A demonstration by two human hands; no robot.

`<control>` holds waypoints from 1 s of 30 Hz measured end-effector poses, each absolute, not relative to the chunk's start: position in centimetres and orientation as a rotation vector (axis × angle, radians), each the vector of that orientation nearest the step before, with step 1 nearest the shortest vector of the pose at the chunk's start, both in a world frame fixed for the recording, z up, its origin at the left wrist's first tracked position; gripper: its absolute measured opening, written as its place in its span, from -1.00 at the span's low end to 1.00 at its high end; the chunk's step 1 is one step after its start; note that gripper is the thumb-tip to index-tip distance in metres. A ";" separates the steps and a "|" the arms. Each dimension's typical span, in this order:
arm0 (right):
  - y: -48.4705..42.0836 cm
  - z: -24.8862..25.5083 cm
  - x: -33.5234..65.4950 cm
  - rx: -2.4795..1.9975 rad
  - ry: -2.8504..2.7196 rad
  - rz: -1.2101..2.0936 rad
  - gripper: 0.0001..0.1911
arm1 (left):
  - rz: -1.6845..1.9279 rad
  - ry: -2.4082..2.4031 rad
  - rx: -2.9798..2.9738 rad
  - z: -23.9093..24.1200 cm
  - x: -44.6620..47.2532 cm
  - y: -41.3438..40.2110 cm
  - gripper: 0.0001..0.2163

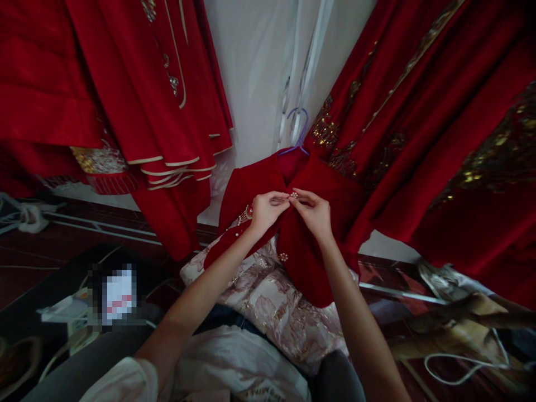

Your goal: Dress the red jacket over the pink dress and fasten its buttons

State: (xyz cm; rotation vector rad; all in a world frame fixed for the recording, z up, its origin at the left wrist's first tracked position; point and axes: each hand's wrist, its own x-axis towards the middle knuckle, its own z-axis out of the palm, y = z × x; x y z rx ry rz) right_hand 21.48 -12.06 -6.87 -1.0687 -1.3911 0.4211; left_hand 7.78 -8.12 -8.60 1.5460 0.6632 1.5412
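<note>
A small red velvet jacket [310, 245] hangs on a purple hanger [298, 129] in the middle of the head view. My left hand [264, 212] and my right hand [314, 212] meet at its front opening. Both pinch the fabric edges around a beaded button [293, 195] near the collar. A second beaded button [283, 257] shows lower on the jacket front. Beaded trim [246, 214] runs along the jacket's left sleeve beside my left hand.
Long red gowns with gold trim hang at left [146, 100] and right [439, 139]. A pale floral garment [268, 301] lies across my lap. White cords [456, 368] trail on the dark floor at right. A blurred object [117, 293] sits at lower left.
</note>
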 end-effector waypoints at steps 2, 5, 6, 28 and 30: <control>-11.8 -7.0 21.4 -1.065 -1.380 0.433 -0.62 | 1.534 0.668 1.586 -8.7 7.7 -8.1 -0.82; -11.5 -7.2 21.2 -1.074 -1.358 0.422 -0.61 | 1.505 0.657 1.627 -8.6 7.6 -8.0 -0.83; -11.6 -7.3 21.0 -1.071 -1.353 0.427 -0.61 | 1.495 0.652 1.627 -8.5 7.6 -8.0 -0.83; -14.0 -14.4 22.2 -1.489 -1.466 0.440 -0.55 | 1.070 0.629 1.320 -10.6 5.0 -12.3 -0.76; -14.0 -14.9 21.5 -1.446 -1.499 0.408 -0.35 | 1.106 0.637 1.281 -10.5 4.8 -12.8 -0.75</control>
